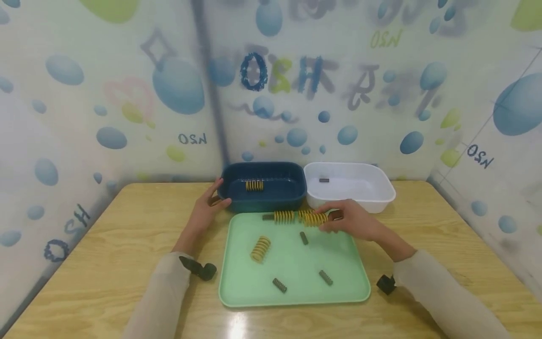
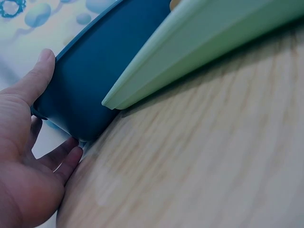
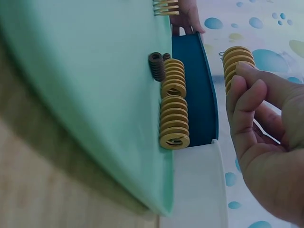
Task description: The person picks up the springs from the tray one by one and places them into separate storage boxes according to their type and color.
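My right hand [image 1: 353, 219] pinches a yellow coil spring [image 3: 239, 56] between thumb and fingers, above the far edge of the green tray [image 1: 292, 261]. My left hand [image 1: 204, 210] holds the left end of the dark blue bin [image 1: 267, 206], thumb against its front wall and the other fingers around its end. Inside that bin lies a yellow spring [image 1: 254, 185]. Two yellow springs [image 3: 174, 122] lie in line along the tray's far edge, with a small dark spring [image 1: 268, 217] at their left end. Another yellow spring [image 1: 260, 249] rests on the tray's left half.
A white bin [image 1: 368, 205] stands right beside the blue one, with a small dark spring [image 1: 324, 180] in it. More dark springs, such as one near the front [image 1: 279, 285] and another to its right [image 1: 325, 277], are scattered on the tray. A patterned wall [image 1: 271, 122] rises behind the wooden table [image 1: 406, 292].
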`<action>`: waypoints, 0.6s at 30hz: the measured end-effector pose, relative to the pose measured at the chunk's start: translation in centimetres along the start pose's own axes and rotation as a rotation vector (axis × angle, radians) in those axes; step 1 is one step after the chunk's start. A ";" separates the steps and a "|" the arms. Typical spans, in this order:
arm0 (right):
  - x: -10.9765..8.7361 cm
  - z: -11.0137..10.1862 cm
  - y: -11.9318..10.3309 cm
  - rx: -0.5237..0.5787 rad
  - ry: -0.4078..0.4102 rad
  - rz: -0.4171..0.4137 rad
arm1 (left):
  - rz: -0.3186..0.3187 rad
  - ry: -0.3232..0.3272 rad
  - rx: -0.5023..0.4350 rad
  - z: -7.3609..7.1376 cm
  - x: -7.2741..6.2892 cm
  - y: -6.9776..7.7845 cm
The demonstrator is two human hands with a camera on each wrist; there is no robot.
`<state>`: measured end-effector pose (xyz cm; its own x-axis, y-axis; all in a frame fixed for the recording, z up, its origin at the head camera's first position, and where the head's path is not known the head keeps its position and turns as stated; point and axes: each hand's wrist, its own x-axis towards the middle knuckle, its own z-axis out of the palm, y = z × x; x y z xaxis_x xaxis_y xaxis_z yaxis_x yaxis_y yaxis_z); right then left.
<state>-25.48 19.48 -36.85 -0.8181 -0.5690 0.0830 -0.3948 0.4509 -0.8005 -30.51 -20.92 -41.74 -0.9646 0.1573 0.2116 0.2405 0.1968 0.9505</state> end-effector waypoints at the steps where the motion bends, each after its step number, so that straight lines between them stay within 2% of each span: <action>1: 0.2 -0.1 -0.1 0.001 0.004 -0.001 | 0.000 0.004 0.009 0.0 0.1 -0.4; 5: 1.1 -0.3 -0.5 0.008 0.019 0.002 | 0.005 0.011 0.029 0.0 0.3 -0.9; 15: 3.5 -0.7 -1.3 0.029 0.045 0.012 | 0.016 0.010 0.037 0.0 0.3 -0.9; 18: 4.1 -0.8 -1.3 0.024 0.055 0.019 | 0.004 -0.004 0.024 0.1 -0.1 0.2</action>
<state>-28.62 17.10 -34.97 -0.8476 -0.5213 0.0997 -0.3693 0.4444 -0.8162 -30.30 -20.83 -41.55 -0.9632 0.1623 0.2142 0.2469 0.2191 0.9439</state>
